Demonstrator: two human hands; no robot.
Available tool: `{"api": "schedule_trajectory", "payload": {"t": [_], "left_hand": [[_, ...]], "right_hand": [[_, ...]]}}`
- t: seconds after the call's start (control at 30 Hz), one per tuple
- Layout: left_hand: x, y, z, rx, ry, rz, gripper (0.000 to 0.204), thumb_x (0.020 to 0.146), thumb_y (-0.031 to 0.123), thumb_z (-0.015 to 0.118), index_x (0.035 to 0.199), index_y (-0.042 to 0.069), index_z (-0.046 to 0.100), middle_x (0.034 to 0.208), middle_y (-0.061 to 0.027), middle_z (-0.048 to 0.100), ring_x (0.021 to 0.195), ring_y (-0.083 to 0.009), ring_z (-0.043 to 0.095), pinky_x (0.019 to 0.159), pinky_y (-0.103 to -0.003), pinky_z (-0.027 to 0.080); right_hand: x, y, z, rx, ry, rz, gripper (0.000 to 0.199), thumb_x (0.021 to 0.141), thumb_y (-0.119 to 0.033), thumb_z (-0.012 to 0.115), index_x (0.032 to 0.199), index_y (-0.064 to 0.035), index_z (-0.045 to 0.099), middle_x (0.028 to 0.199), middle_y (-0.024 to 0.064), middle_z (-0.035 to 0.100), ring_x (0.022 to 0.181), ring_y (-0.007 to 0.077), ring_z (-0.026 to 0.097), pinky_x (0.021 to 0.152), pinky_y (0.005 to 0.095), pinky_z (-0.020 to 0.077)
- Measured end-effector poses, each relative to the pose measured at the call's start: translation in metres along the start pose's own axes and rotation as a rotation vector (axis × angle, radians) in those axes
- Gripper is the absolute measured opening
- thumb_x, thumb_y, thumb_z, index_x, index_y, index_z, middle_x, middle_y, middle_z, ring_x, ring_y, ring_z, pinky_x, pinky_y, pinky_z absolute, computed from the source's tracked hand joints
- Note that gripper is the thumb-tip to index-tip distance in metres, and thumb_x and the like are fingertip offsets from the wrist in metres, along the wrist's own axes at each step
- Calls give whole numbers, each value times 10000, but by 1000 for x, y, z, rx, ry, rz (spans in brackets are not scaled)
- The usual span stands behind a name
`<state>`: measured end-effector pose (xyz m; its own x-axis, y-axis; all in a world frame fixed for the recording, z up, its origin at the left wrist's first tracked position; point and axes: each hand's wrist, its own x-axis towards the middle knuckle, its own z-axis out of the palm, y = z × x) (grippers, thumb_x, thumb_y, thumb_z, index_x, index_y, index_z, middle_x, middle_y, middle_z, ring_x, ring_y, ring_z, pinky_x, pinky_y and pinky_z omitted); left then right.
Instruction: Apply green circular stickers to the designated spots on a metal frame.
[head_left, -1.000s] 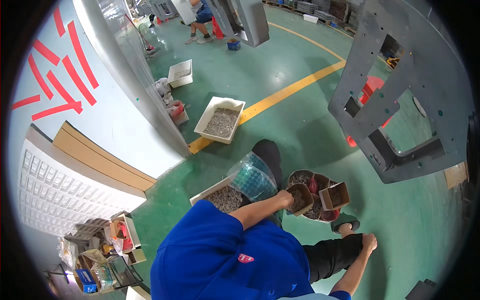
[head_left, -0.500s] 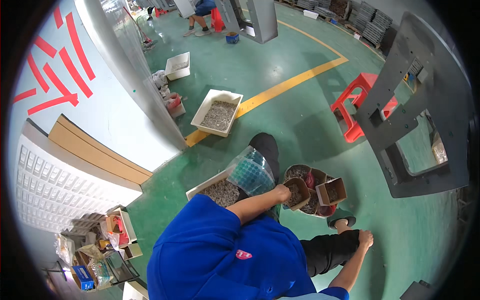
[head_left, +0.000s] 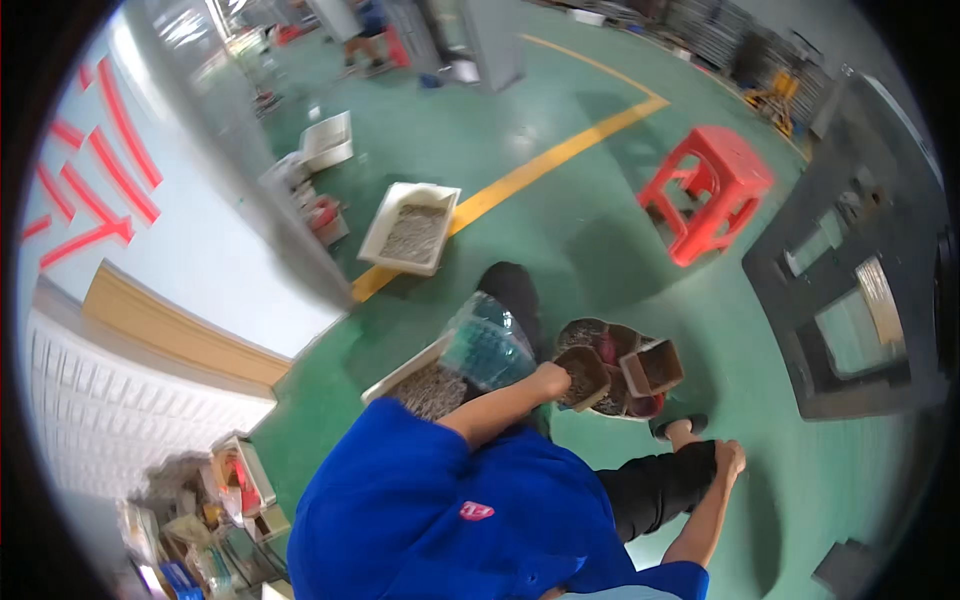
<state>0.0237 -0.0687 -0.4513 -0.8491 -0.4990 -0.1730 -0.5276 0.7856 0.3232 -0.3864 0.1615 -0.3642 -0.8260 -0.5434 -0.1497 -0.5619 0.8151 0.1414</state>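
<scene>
My left hand [head_left: 550, 380] is closed at the rim of an open cardboard box [head_left: 583, 378] holding small dark pieces. That box sits tilted over a round tub [head_left: 627, 411] packed with other small containers of pieces. A second cardboard box [head_left: 652, 367] leans on the tub's right side. Across my left thigh lies a clear plastic sheet with rows of teal round spots [head_left: 488, 347]. Under my left forearm a white tray [head_left: 412, 368] full of small greyish pieces is partly hidden. My right hand [head_left: 731, 458] is wrapped over my right knee, on the black trouser leg [head_left: 660, 490].
Ahead stands a white bin of pieces [head_left: 410, 228], with another bin [head_left: 327, 142] beyond. A red stool [head_left: 708, 190] and a large grey panel with cutouts [head_left: 850, 260] are on the right. A cluttered shelf [head_left: 215, 510] is at lower left. Another person's legs [head_left: 365, 50] show far off.
My view has shifted, with the stool now clear of the grey panel. My left hand stays at the cardboard box and my right hand on my knee. The picture is more blurred.
</scene>
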Motion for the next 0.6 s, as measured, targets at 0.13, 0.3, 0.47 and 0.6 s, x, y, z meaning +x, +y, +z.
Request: {"api": "schedule_trajectory", "payload": {"t": [0.13, 0.3, 0.47, 0.6], "left_hand": [[-8, 1, -17, 38, -173, -70, 222, 760, 207, 535, 851, 78, 691, 894, -128, 678, 848, -293, 655, 763, -468, 473], [14, 8, -25, 118, -392, -125, 264, 767, 183, 524, 930, 72, 700, 975, -160, 665, 948, -304, 632, 898, -573, 369], [6, 21, -47, 173, -400, -122, 276, 748, 196, 532, 902, 37, 698, 949, -169, 667, 938, -291, 638, 853, -465, 434], [4, 16, -39, 138, -333, -73, 261, 745, 193, 535, 848, 17, 698, 884, -183, 668, 870, -314, 649, 783, -417, 476]], "right_hand": [[6, -15, -5, 20, -37, 96, 373, 733, -313, 497, 966, -78, 667, 1039, 155, 643, 967, 354, 611, 793, 455, 486], [4, -8, -14, 68, 59, 83, 376, 724, -376, 544, 867, -60, 689, 933, 182, 658, 907, 356, 624, 785, 436, 496], [-10, -9, -23, 97, 48, 104, 337, 722, -341, 560, 860, -67, 699, 900, 180, 665, 875, 341, 639, 770, 420, 503], [-5, -7, -15, 89, 61, 130, 327, 716, -328, 561, 837, -57, 699, 886, 172, 670, 851, 341, 644, 736, 434, 504]]}}
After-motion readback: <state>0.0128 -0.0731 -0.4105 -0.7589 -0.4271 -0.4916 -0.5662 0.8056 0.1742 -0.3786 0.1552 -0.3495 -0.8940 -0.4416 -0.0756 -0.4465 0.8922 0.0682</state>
